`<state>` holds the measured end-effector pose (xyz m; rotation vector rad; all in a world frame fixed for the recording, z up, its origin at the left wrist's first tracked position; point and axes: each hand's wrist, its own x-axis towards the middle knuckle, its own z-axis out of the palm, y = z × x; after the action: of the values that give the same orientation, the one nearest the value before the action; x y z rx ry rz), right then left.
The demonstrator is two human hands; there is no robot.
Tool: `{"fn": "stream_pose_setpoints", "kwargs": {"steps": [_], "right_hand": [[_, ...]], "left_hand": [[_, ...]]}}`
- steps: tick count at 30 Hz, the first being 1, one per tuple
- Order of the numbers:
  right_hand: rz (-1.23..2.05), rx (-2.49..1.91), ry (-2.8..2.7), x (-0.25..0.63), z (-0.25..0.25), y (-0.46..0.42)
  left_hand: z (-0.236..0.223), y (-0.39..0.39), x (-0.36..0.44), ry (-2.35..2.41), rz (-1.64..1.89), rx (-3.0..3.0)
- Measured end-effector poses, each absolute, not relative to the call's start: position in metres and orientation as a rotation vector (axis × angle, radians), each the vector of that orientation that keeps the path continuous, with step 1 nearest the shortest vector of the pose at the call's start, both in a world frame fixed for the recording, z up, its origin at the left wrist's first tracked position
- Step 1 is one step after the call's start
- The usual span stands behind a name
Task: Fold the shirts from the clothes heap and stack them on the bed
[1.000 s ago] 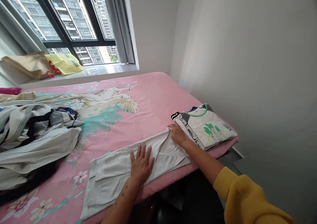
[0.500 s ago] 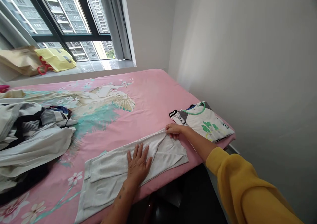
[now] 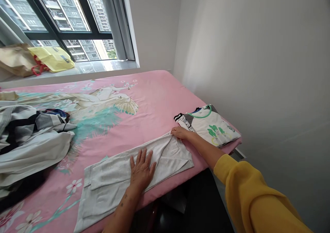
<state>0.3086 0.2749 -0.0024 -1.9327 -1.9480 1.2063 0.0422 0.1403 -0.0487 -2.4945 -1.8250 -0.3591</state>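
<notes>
A light grey garment (image 3: 110, 178), folded into a long strip, lies slantwise along the near edge of the bed; its exact kind is hard to tell. My left hand (image 3: 141, 171) rests flat on its middle, fingers spread and palm down. At the strip's far right corner, my right hand (image 3: 179, 133) has its fingers curled onto the cloth, with the fingertips partly hidden. Just beyond that hand is a stack of folded T-shirts (image 3: 203, 126); the top one is white with a green collar and a green print.
Heaped clothes (image 3: 38, 150) in white, grey and black cover the bed's left side. The pink patterned bedsheet (image 3: 154, 102) stretches between. A dark object (image 3: 196, 198) stands below the near edge. Bags (image 3: 54, 58) lie on the windowsill, and a wall (image 3: 244, 71) rises at the right.
The whole view has shifted slightly, so everything sits a little further left. My right hand's fingers have settled lower over the garment's corner. My left hand stays on the cloth.
</notes>
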Motion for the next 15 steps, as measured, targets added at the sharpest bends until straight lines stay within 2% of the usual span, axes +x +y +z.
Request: {"fn": "stream_pose_setpoints", "kwargs": {"steps": [5,15], "right_hand": [[1.080,-1.924,-1.813,0.307,-0.001,0.272],[1.282,-1.892,-1.932,0.296,-0.006,0.267]], "left_hand": [[-0.049,0.140,0.041,-1.820,-0.383,-2.501],[-0.050,0.140,0.040,-1.806,-0.418,-2.506]]}}
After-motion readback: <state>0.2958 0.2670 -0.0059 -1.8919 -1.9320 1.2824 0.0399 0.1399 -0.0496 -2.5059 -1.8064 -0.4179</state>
